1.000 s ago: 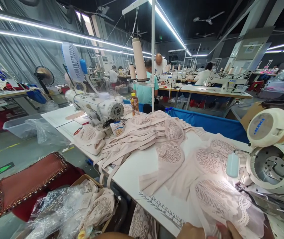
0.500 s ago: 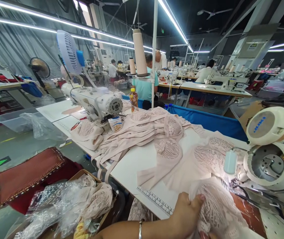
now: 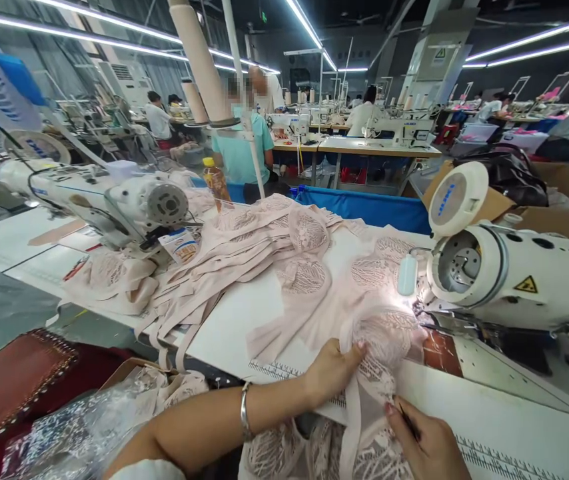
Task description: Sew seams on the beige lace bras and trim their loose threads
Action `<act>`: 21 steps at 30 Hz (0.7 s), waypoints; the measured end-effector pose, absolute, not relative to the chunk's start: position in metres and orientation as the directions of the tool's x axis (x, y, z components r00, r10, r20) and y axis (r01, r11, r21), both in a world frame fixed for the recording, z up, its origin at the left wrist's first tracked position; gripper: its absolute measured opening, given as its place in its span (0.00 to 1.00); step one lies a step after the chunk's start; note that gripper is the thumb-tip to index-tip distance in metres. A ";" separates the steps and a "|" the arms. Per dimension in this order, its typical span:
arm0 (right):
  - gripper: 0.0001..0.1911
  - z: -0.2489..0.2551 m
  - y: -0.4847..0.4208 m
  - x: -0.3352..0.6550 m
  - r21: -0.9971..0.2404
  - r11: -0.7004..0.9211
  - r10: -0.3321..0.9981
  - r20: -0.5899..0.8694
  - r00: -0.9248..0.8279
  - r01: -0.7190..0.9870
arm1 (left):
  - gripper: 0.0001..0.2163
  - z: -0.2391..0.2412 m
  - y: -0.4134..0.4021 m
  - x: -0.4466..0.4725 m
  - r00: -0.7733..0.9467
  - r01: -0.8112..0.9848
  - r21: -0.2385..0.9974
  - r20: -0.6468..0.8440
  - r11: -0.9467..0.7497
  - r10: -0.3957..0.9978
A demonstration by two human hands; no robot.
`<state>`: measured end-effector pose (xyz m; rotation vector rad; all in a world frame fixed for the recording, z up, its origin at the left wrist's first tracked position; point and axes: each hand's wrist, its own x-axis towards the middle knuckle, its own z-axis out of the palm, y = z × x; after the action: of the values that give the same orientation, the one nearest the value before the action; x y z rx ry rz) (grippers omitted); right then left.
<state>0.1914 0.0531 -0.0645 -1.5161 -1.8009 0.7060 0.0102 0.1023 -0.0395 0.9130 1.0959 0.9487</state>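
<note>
Beige lace garment [image 3: 382, 350], lower right of centre, pinched by left hand [image 3: 335, 375] and right hand [image 3: 425, 439], far edge lost in glare; dark sliver [image 3: 407, 423] between the right fingers unclear; white tabletop [image 3: 222, 333] mid-frame; dim workshop [image 3: 344, 83] above

Pale pink is seen on the held bra [image 3: 373, 337], and its lace [image 3: 384, 350] is patterned with leafy lines. The white table [image 3: 224, 333] is marked with black ruler marks [image 3: 274, 370]. The cream sewing machine [image 3: 559, 257] is marked with a yellow triangle [image 3: 526, 285].
</note>
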 end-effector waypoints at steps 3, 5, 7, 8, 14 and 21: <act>0.31 -0.064 0.062 0.191 -0.734 0.161 0.985 0.080 -0.151 0.660 | 0.34 -0.043 0.133 0.006 0.387 -0.303 0.866 -0.270 0.398 0.882; 0.28 -0.063 0.066 0.196 -0.686 0.181 0.979 0.058 -0.196 0.705 | 0.36 -0.042 0.161 -0.005 0.413 -0.310 0.901 -0.159 0.303 0.897; 0.25 -0.058 0.067 0.203 -0.611 0.186 0.971 -0.004 -0.238 0.769 | 0.35 -0.038 0.186 -0.021 0.266 -0.146 0.980 -0.091 0.134 0.960; 0.22 -0.055 0.067 0.206 -0.564 0.171 0.968 -0.056 -0.244 0.808 | 0.35 -0.037 0.197 -0.028 0.139 -0.007 0.998 -0.061 0.063 0.988; 0.15 -0.022 0.073 0.212 -0.353 0.192 0.898 -0.312 -0.309 0.915 | 0.23 -0.037 0.189 -0.025 0.110 0.443 0.822 0.347 -0.358 0.932; 0.04 0.041 0.110 0.253 -0.373 0.366 0.793 -0.355 -0.496 0.853 | 0.17 -0.056 0.144 0.051 0.915 0.227 0.297 0.260 -0.927 0.308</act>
<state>0.2533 0.1101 0.0410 -1.6273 -2.6892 0.8516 0.0511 0.1437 -0.0559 2.8153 0.4004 0.4431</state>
